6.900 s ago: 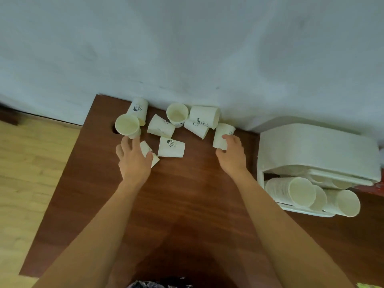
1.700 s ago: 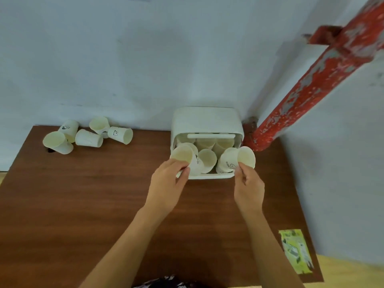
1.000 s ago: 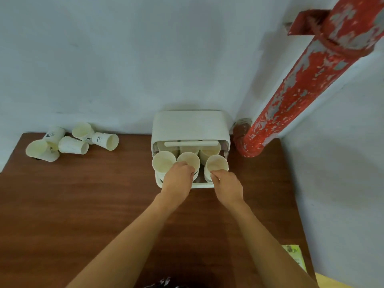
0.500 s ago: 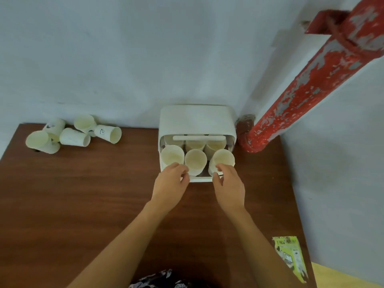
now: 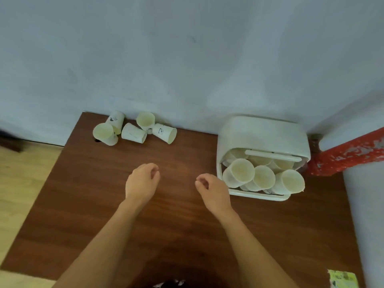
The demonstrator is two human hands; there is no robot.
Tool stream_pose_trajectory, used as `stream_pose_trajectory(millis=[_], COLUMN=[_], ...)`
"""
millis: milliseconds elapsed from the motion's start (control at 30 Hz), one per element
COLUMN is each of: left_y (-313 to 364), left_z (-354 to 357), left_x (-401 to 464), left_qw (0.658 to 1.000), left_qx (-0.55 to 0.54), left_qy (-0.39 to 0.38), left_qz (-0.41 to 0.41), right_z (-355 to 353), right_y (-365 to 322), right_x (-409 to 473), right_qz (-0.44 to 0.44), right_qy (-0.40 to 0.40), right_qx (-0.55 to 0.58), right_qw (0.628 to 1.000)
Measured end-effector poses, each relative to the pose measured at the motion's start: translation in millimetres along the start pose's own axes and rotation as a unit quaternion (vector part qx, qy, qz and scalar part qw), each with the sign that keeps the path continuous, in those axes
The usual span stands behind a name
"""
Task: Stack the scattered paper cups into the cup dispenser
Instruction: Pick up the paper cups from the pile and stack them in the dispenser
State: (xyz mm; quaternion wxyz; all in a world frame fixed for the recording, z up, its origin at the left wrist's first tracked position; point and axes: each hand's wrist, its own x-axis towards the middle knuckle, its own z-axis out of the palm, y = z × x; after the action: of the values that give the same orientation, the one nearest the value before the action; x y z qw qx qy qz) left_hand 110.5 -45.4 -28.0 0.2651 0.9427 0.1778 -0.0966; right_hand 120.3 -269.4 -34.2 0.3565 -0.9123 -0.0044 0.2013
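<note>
Both my hands hover over the brown table [image 5: 87, 196] holding nothing. My left hand [image 5: 141, 183] has its fingers [image 5: 152, 170] loosely curled, thumb near the fingertips, nothing between them. My right hand [image 5: 214, 192] is the same, fingers loosely bent and empty, just beside the front left corner of the cup dispenser [image 5: 261, 132].

The dispenser is a white box against the wall at the back right of the table. Its open front faces me, and three rows of nested paper cups [image 5: 241, 171] stick out of it, mouths toward me, side by side and touching.

Five loose cups [image 5: 135, 132] lie in a cluster at the back left of the table, close to the wall, well apart from my hands. Most lie on their sides; a few show black printed marks.

A red painted pipe [image 5: 351, 152] runs past the dispenser on the right. A yellow-green leaflet [image 5: 340, 279] lies at the near right corner.
</note>
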Motion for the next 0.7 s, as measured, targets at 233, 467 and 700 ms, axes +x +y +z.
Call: stream_pose_trajectory(millis=[233, 467, 700], left_y=[-44.8, -79.6, -91.4], left_z=[-23.7, -12.6, -2.1], left_x=[74.7, 151.7, 197.5], left_qw=[0.999, 0.998, 0.988], left_qx=[-0.008, -0.039, -0.112], left_qy=[0.026, 0.017, 0.035], left_qz=[-0.018, -0.051, -0.100], right_z=[39.9, 76.6, 106.8], right_y=[-60.7, -88.2, -93.7], right_x=[81.0, 154.2, 205.4], right_qz=[0.051, 0.120, 0.217], right_qy=[0.004, 0.019, 0.018], right_qx=[0.010, 0.076, 0.292], right_qw=[0.999, 0.990, 0.931])
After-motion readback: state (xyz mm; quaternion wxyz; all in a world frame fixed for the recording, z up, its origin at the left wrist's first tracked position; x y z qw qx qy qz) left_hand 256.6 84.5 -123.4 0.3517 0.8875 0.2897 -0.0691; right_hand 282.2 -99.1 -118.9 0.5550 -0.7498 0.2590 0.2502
